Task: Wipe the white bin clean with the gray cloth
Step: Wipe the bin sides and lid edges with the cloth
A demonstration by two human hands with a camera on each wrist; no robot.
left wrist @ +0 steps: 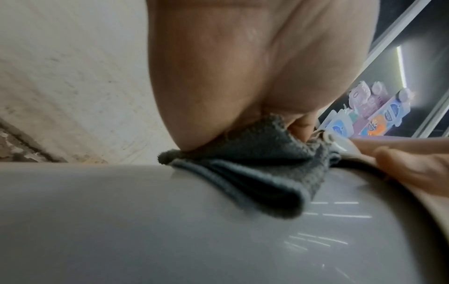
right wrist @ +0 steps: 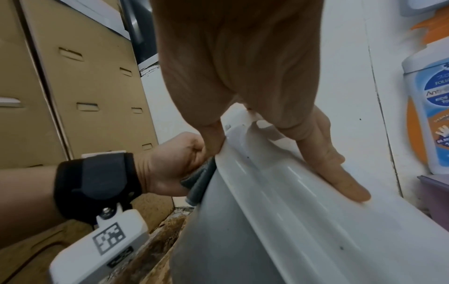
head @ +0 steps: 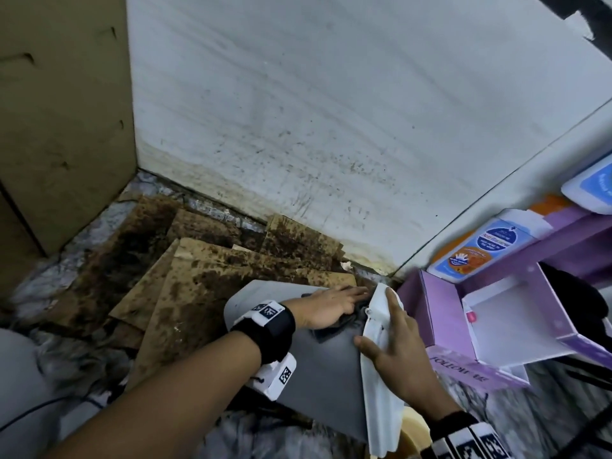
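The white bin (head: 318, 369) lay on its side on the floor, over stained cardboard sheets (head: 185, 276) near the foot of a scuffed white wall (head: 331, 127); the gray cloth (left wrist: 255, 173) sat bunched on the bin's upturned gray side, close to its white rim (right wrist: 279, 182), under the left hand (head: 331, 306); that hand pressed down on the cloth with the palm, and in the head view its fingers looked mostly straight, though how far they curled into the fabric could not be told; the right hand (head: 397, 342) rested on the rim with straight fingers (right wrist: 340, 173) spread along it and the thumb (head: 366, 346) on the bin's side, just beside the cloth; to the right a white bottle (head: 483, 250) showed a blue and orange label reading "Anti" and "KIDS" in part; a purple box (head: 480, 369) nearby bore writing too blurred to read
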